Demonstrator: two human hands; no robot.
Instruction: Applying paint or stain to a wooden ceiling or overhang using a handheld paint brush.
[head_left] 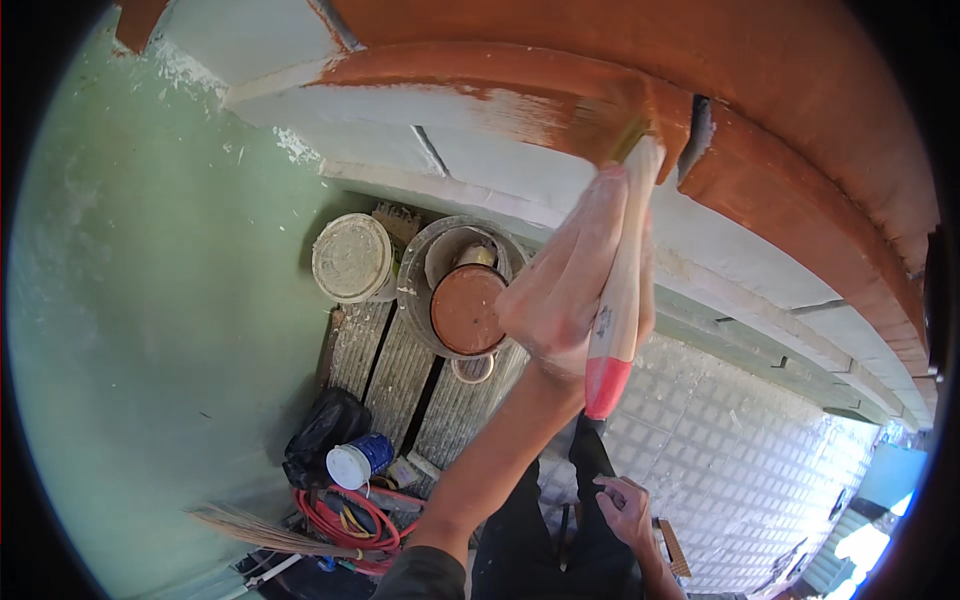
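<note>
A paintbrush (612,310) with a pale handle and a red end is gripped in my raised left hand (570,270). Its bristles, smeared by motion, meet the lower edge of a curved ledge (430,68) partly coated in reddish-brown paint. Streaky brown strokes run over the white surface left of the brush. Low down by my leg hangs my right hand (625,508), its fingers loosely bent and apart, holding nothing visible. Below the left hand, a container of reddish-brown paint (468,308) rests in a larger grey bucket (412,310).
A lidded white bucket (352,258) stands against the green wall (180,280). On and beside the planks (400,375) lie a black bag (325,430), a blue-and-white tub (360,460), a red hose (345,525) and a straw broom (270,535). Patterned tiles (700,440) cover the floor at right.
</note>
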